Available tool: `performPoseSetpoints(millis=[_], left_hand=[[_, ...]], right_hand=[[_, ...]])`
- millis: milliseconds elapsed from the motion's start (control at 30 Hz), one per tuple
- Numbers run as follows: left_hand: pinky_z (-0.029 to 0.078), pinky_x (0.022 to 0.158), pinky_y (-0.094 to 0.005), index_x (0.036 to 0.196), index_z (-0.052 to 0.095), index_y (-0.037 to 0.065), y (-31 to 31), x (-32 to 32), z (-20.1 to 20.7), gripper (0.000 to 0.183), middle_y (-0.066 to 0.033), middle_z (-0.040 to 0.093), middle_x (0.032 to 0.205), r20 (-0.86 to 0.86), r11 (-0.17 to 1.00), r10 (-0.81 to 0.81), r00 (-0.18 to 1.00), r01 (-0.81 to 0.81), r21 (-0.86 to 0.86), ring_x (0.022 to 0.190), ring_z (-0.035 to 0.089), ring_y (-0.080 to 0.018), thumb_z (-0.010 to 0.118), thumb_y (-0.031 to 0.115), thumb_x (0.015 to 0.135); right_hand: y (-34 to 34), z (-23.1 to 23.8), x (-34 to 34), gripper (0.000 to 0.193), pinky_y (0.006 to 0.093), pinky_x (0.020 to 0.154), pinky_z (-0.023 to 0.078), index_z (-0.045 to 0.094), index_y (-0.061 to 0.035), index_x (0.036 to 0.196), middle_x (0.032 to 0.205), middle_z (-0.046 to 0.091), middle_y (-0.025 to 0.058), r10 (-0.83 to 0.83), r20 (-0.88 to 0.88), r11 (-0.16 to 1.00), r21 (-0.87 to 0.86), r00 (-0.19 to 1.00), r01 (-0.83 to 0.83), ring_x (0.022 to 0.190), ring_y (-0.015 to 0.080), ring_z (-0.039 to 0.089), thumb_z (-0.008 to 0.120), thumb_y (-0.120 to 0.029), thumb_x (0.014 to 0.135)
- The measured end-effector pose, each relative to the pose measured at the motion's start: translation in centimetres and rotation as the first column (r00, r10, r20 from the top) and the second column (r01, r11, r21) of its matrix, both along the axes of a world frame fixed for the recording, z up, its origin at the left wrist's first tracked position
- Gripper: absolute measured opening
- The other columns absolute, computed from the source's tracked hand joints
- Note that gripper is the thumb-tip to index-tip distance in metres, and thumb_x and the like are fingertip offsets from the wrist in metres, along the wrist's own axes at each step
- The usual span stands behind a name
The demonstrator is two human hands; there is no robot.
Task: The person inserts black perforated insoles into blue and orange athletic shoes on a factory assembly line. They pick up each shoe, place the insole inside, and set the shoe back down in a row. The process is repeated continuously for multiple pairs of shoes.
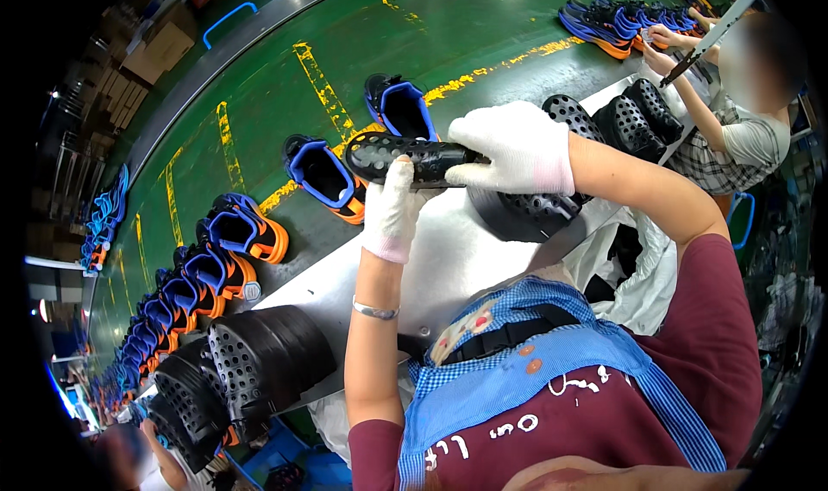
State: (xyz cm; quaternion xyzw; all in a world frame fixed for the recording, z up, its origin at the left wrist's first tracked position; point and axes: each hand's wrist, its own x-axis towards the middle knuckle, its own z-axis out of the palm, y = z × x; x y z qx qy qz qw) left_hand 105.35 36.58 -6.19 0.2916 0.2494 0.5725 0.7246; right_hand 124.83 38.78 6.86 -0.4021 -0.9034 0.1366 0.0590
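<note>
In front of me I hold a black plastic shoe tree (421, 157), dotted with round holes, level above the metal bench edge. My left hand (392, 211), in a white glove with the thumb tip bare, grips its middle from the near side. My right hand (517, 150), also gloved in white, is closed round its right end, which the fingers partly hide. Just beyond stand two black and blue sneakers with orange soles, a left one (323, 176) and a farther one (401, 107). More black shoe trees (539, 215) lie under my right forearm.
The metal bench (328, 275) carries stacked black shoe trees (267, 362) at left and others (634, 116) at right. A row of sneakers (207, 271) runs along the left. A white bag (642, 284) hangs beside me. Another person (733, 137) works at right.
</note>
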Motion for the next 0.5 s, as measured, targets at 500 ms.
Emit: performPoseSetpoints(millis=[500], left_hand=[[0.051, 0.08, -0.0454, 0.114, 0.061, 0.013, 5.7, 2.2, -5.3, 0.029, -0.0165, 0.062, 0.109, -0.913, 0.901, 0.406, -0.039, 0.187, 0.393, 0.095, 0.063, -0.0368, 0.063, 0.023, 0.088]], right_hand=[[10.5, -1.4, -0.1, 0.042, 0.0436, 0.067, 0.051, 0.069, 0.0, 0.078, 0.07, 0.063, 0.0224, 0.03, 0.264, 0.988, -0.154, 0.964, 0.011, 0.068, 0.0381, 0.063, 0.063, -0.042, 0.076]])
